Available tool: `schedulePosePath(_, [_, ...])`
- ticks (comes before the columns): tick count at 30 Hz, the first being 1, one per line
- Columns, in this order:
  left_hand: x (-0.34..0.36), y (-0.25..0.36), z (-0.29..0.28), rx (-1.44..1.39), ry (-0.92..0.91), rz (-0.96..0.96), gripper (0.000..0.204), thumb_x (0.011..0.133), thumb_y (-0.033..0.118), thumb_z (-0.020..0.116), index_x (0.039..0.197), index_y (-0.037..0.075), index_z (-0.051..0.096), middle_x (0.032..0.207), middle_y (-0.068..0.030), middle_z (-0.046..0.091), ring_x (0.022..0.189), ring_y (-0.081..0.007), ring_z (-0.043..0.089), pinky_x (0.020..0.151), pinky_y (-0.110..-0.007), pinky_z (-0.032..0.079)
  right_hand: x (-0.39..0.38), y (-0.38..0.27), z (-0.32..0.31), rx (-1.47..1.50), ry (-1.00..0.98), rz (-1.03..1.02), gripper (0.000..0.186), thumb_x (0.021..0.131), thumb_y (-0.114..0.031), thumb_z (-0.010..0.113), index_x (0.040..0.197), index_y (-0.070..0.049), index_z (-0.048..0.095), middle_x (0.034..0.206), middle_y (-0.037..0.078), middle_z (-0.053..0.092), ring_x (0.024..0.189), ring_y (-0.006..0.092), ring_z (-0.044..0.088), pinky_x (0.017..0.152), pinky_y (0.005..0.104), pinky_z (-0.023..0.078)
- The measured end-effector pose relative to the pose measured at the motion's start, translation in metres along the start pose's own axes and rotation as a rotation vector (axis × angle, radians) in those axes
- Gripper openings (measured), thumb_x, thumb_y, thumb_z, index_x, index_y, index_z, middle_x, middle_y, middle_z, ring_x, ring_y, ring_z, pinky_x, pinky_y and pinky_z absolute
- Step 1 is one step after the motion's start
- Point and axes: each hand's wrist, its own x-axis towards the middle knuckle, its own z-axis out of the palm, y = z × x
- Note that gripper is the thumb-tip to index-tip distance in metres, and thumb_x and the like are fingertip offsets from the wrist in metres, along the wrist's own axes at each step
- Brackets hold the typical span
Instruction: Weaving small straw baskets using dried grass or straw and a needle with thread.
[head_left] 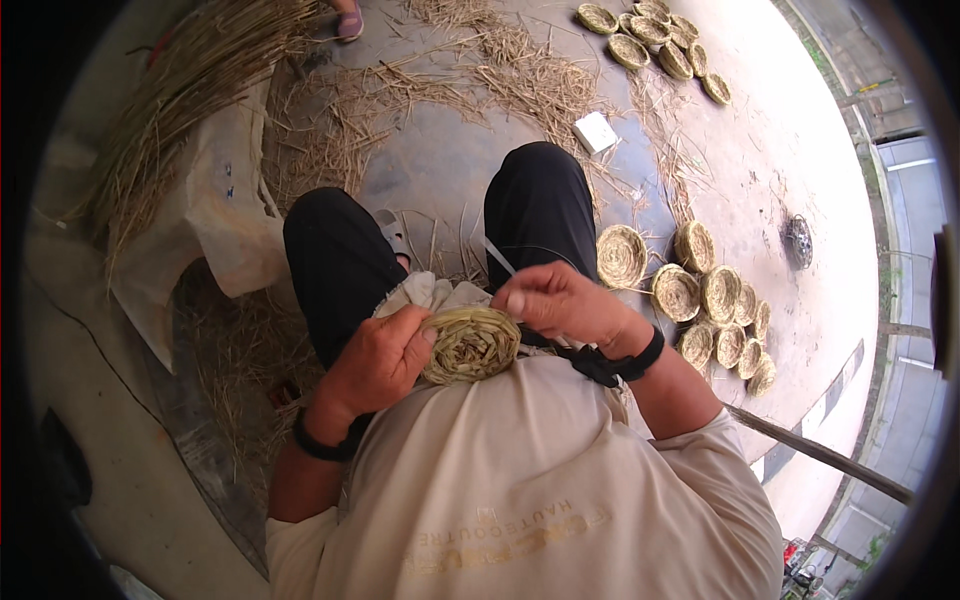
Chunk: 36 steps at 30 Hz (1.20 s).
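Note:
A round coil of greenish-yellow straw [470,345], partly woven, rests in my lap against my shirt. My left hand [385,355] grips its left edge, with the thumb on top and the fingers along the side. At the coil's upper right, my right hand [565,305] is closed in a pinch on a narrow, flat, pale strip-like tool [499,256], which sticks up to the left past my fingers. Whether it is metal or plastic I cannot tell. A pale cloth [440,292] lies over my lap behind the coil.
Several finished round straw baskets [720,292] sit on the floor to my right, with several more [655,30] at the far right. Loose straw [520,65] litters the floor, near a white box [595,132]. A straw bundle [200,90] lies on a worn stand [215,215] at left.

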Motion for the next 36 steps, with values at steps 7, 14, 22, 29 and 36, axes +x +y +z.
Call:
schedulePosePath(7, [0.008, -0.004, 0.004, 0.103, -0.037, 0.08, 0.014, 0.101, 0.009, 0.059, 0.107, -0.003, 0.064, 0.083, -0.0237, 0.067, 0.073, -0.0398, 0.071, 0.064, -0.042, 0.053, 0.048, -0.059, 0.03, 0.626, -0.028, -0.336, 0.024, 0.109, -0.024, 0.056, 0.117, -0.004, 0.067, 0.099, 0.005, 0.069, 0.092, 0.0216, 0.068, 0.084, 0.0388, 0.057])
schedulePosePath(14, [0.007, -0.013, -0.008, -0.017, -0.065, 0.027, 0.025, 0.102, 0.011, 0.058, 0.121, -0.005, 0.064, 0.101, -0.0175, 0.076, 0.091, -0.0261, 0.075, 0.083, -0.035, 0.058, 0.021, -0.036, 0.084, -0.575, -0.41, -0.997, 0.016, 0.106, -0.01, 0.06, 0.115, 0.002, 0.066, 0.119, 0.018, 0.069, 0.114, 0.0355, 0.067, 0.098, 0.0442, 0.055])
schedulePosePath(22, [0.006, -0.026, -0.012, -0.151, -0.026, -0.164, 0.021, 0.101, 0.017, 0.065, 0.102, -0.004, 0.067, 0.08, -0.0133, 0.07, 0.074, -0.0112, 0.061, 0.065, -0.036, 0.053, 0.018, -0.03, 0.066, -0.578, -0.449, -0.803, 0.017, 0.106, -0.011, 0.057, 0.107, 0.004, 0.065, 0.127, 0.024, 0.066, 0.121, 0.0417, 0.063, 0.104, 0.0463, 0.051])
schedulePosePath(29, [-0.013, -0.045, -0.03, -0.123, 0.308, -0.179, 0.023, 0.102, 0.019, 0.066, 0.097, -0.003, 0.065, 0.075, -0.0116, 0.066, 0.069, -0.0118, 0.057, 0.062, -0.035, 0.05, -0.055, -0.04, -0.044, -0.329, 0.56, -0.473, 0.032, 0.112, -0.02, 0.053, 0.134, 0.001, 0.065, 0.109, 0.004, 0.073, 0.078, 0.0048, 0.062, 0.069, 0.0228, 0.055])
schedulePosePath(36, [-0.014, -0.03, -0.039, 0.113, 0.485, -0.139, 0.023, 0.103, 0.02, 0.064, 0.097, -0.002, 0.063, 0.078, -0.0181, 0.068, 0.069, -0.0277, 0.069, 0.063, -0.04, 0.052, -0.085, -0.036, -0.039, -0.166, 0.819, -0.555, 0.03, 0.11, -0.018, 0.058, 0.133, 0.0, 0.067, 0.086, 0.0, 0.069, 0.059, 0.0005, 0.047, 0.052, 0.0181, 0.037])
